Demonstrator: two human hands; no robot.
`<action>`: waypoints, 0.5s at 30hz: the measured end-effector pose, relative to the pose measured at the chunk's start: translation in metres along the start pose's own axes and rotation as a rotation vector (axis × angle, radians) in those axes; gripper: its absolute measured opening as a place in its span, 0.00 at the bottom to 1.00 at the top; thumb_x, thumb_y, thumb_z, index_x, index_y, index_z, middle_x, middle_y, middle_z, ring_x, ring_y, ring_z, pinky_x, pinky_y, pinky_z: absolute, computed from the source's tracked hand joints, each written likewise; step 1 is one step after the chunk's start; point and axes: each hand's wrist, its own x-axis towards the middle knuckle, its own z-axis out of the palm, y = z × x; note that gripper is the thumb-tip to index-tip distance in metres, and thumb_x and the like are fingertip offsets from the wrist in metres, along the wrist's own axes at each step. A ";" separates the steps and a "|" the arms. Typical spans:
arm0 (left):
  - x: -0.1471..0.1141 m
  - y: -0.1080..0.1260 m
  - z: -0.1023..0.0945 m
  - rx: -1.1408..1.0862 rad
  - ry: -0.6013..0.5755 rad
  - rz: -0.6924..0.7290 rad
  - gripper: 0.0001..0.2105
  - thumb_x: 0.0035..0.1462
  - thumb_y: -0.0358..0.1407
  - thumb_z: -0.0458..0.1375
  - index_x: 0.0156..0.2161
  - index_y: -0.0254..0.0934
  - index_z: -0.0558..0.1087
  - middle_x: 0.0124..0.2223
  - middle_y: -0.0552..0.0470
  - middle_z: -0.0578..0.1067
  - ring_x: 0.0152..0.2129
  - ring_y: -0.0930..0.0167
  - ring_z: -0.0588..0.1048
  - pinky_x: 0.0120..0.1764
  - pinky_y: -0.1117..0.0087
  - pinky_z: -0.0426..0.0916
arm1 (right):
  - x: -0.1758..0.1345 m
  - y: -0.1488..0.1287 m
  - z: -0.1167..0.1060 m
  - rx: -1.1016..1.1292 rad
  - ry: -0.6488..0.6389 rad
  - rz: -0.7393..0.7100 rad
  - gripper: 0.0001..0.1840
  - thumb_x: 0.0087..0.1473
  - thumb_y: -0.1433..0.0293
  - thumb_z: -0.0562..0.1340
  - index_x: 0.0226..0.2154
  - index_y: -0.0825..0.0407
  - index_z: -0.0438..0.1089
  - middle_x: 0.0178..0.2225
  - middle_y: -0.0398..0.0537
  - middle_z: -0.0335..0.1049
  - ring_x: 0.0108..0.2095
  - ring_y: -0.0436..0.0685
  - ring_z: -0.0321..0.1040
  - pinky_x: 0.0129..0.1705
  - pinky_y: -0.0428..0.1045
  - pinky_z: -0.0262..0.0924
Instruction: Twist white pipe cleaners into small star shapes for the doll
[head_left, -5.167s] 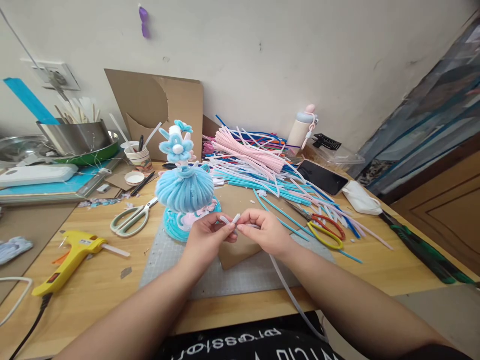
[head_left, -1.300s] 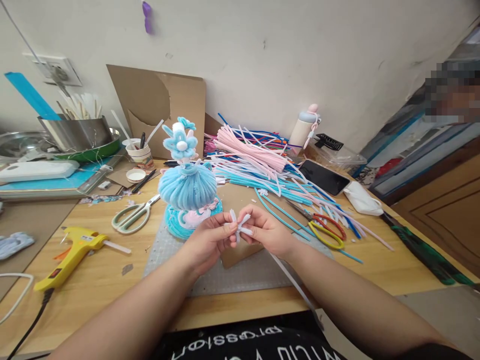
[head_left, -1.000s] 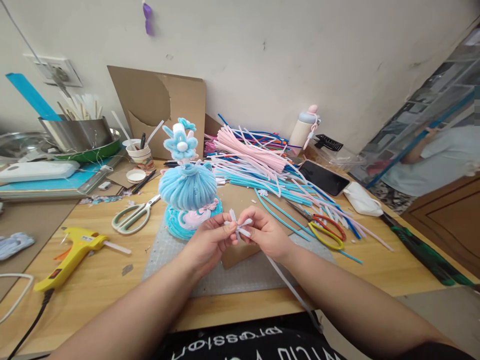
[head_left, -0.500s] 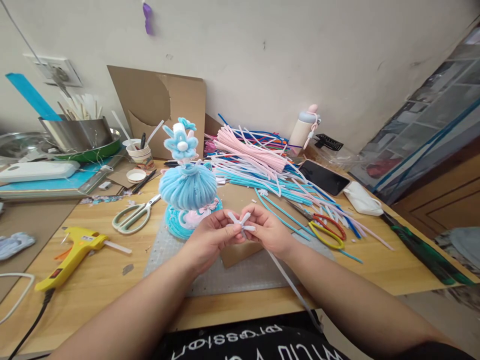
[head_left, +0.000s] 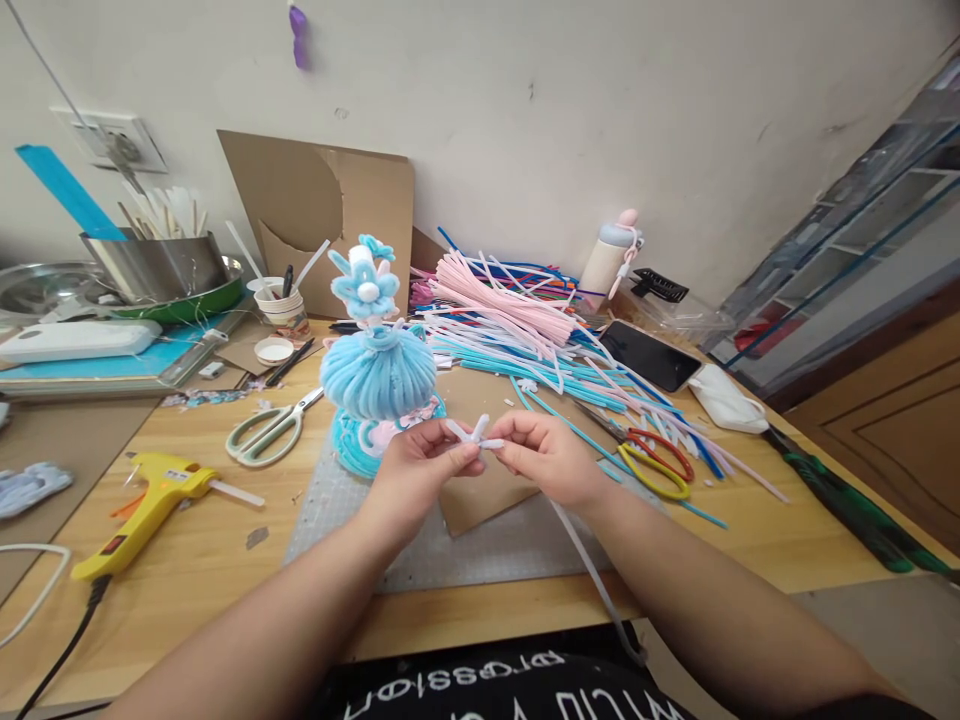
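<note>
Between my two hands is a small star shape bent from white pipe cleaner (head_left: 477,434), with several short looped arms. My left hand (head_left: 427,462) pinches its left side between thumb and fingers. With thumb and forefinger, my right hand (head_left: 546,458) grips the tip of its right arm. A long white pipe cleaner tail (head_left: 589,565) hangs from below my right hand to my lap. Just behind my left hand stands a blue pipe cleaner figure (head_left: 376,375) with a flower on top. Beneath my hands lie a cardboard piece (head_left: 480,500) and a grey cutting mat (head_left: 420,555).
At left are a yellow glue gun (head_left: 142,510) and white-handled scissors (head_left: 271,430). Piled pipe cleaners (head_left: 510,310) lie at the back. Scissors with red and yellow handles (head_left: 656,460) and a phone (head_left: 649,355) are at right. A bottle (head_left: 607,265) stands by the wall.
My right hand has shifted slightly right, now holding the tip of one arm. The star has turned and moved a little left; its arms point differently.
</note>
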 end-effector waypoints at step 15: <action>-0.001 0.002 0.001 0.386 0.060 0.037 0.04 0.45 0.31 0.63 0.28 0.32 0.73 0.24 0.54 0.73 0.23 0.74 0.72 0.30 0.74 0.66 | -0.021 -0.010 0.010 -0.830 0.111 -0.454 0.07 0.52 0.77 0.56 0.27 0.53 0.68 0.24 0.43 0.66 0.25 0.49 0.59 0.29 0.47 0.50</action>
